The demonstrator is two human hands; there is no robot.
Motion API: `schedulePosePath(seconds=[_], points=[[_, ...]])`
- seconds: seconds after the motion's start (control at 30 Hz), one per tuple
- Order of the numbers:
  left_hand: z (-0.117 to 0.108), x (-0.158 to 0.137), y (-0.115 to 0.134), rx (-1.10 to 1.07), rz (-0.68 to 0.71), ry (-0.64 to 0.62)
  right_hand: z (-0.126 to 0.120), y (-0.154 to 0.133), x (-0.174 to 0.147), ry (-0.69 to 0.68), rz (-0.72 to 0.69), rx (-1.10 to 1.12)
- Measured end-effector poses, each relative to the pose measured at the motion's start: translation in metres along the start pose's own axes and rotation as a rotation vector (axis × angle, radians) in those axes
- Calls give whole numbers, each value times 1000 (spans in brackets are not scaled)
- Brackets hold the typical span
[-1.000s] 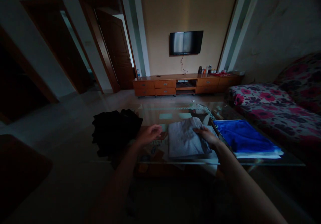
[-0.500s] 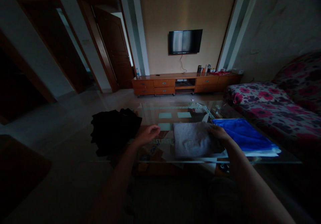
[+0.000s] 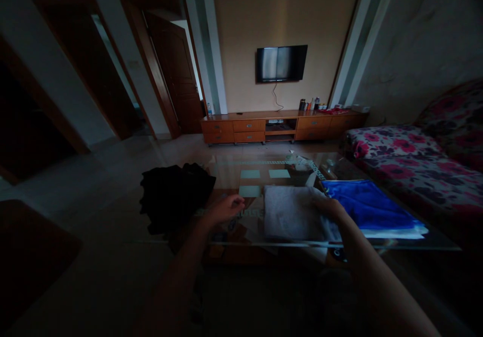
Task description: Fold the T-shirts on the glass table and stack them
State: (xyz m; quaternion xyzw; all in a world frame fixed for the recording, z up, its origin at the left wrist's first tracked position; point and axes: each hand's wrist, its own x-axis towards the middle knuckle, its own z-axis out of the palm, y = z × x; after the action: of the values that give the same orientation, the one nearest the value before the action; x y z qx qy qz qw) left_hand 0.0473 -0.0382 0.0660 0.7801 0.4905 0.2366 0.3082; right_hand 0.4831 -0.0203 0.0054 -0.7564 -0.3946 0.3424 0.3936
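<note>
A folded grey cloth (image 3: 289,214), probably a garment, lies on the glass-topped table (image 3: 226,163). My right hand (image 3: 330,208) rests on the cloth's right part, fingers stretched left over it; the fingertips are dim. Over the glass to the left of the cloth, my left hand (image 3: 228,207) holds nothing, its fingers loosely bent and apart. Beyond my left hand, a black piece of clothing (image 3: 173,193) with a wavy edge lies on the table's left side. Folded blue fabric (image 3: 372,203) with a whitish lower edge lies to the right of the grey cloth.
A flowered sofa (image 3: 407,168) stands along the right. Across the floor is a low wooden cabinet (image 3: 249,125) with bottles on top, below a wall-mounted television (image 3: 281,64). A dark brown piece of furniture (image 3: 37,246) is at lower left. The room is dim.
My right hand has slid slightly toward me over the grey cloth. My left hand has dropped a little and its fingers have bent more. The view has shifted slightly.
</note>
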Motion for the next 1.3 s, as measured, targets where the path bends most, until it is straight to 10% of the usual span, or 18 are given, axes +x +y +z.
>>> schedulePosePath(seconds=[0.33, 0.6, 0.87, 1.13, 1.3], points=[[6, 0, 8, 2, 12, -41, -2, -15, -33, -399, 293, 357], [12, 4, 22, -137, 121, -52, 22, -60, -59, -243, -212, 340], [-5, -11, 83, -191, 276, 310, 4, -137, -148, -604, -807, 112], [-8, -22, 74, -409, 50, -158, 9, -141, -173, -650, -879, -103], [16, -20, 70, -517, 97, -65, 18, -138, -171, -610, -819, -181]])
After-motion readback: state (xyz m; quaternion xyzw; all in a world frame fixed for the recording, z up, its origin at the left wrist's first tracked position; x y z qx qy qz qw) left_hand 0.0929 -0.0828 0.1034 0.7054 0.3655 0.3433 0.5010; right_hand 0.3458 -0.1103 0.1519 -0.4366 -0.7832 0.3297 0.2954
